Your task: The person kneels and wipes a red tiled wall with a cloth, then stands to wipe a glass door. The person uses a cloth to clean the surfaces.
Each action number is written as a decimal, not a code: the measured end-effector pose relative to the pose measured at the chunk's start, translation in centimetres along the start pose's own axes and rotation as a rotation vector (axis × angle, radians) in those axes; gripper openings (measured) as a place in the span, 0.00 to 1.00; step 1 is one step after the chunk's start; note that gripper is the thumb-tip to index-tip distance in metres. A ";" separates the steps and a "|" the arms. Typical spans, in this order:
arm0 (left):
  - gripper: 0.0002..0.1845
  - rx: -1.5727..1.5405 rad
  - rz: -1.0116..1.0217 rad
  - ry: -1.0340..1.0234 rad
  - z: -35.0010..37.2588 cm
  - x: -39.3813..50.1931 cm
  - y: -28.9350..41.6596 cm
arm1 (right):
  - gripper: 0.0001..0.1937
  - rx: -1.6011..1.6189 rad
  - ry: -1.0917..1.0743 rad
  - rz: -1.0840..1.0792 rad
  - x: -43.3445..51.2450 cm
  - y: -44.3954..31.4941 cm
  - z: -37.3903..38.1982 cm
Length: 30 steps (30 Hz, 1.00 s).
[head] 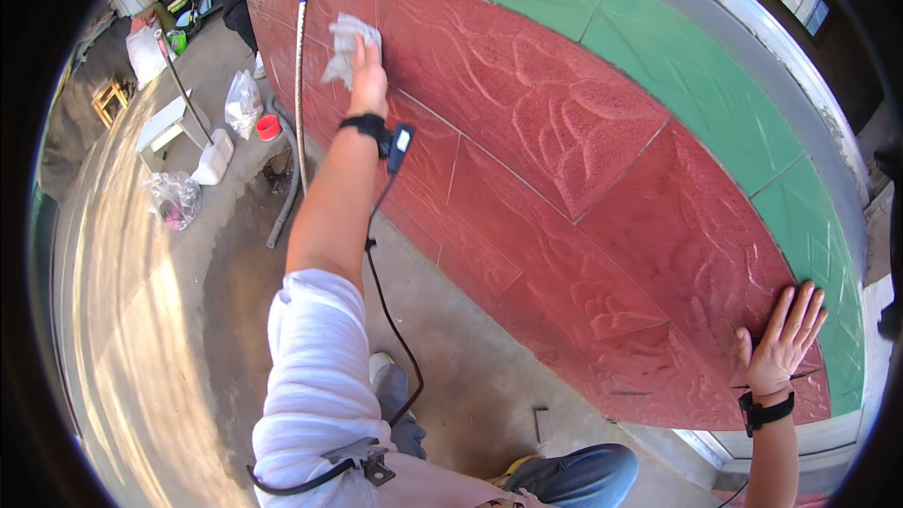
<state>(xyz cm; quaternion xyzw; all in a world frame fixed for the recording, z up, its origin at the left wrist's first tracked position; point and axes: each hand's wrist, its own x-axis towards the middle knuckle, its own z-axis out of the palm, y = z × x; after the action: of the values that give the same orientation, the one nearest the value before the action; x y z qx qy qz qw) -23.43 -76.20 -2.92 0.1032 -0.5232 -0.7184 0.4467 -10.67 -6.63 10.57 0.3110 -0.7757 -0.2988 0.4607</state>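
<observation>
A wall faced with red textured tiles [522,106] and a green tile border [677,85] rises before me. My left hand [369,74], at the wall's upper left, presses a crumpled whitish cloth [343,39] against the red tiles. At the lower right, my right hand [784,339] lies with spread fingers where red tiles meet green ones, holding nothing. Both wrists wear black straps, and a cable runs from the left one. Left of the cloth, a pale hose with a blue end [300,70] hangs down along the wall.
On the floor at left are a small white stool [166,123], a white plastic jug [214,157], clear plastic bags [243,102], a red cup-like container [268,128] and a grey pipe [288,190]. Another person's dark-clothed leg [242,7] shows at the top left.
</observation>
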 end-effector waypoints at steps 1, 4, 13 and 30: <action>0.38 -0.006 0.054 -0.061 1.5 1.9 3.4 | 0.43 0.007 0.002 0.006 0.0 0.0 0.0; 0.37 0.257 0.247 -0.013 6.6 2.8 10.0 | 0.44 0.029 -0.021 0.021 -0.1 -0.1 0.0; 0.35 0.645 0.577 -0.262 15.3 -22.5 7.2 | 0.45 0.142 -0.053 0.093 0.1 -0.5 -0.3; 0.42 0.488 0.250 -0.112 16.1 -13.3 14.1 | 0.44 0.223 -0.014 0.148 0.3 -0.4 -0.4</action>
<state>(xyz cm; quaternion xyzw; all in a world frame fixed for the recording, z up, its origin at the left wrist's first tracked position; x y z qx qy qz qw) -18.11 -56.40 11.65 0.1024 -0.7133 -0.5149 0.4642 -10.36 -7.14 10.56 0.3000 -0.8283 -0.1780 0.4384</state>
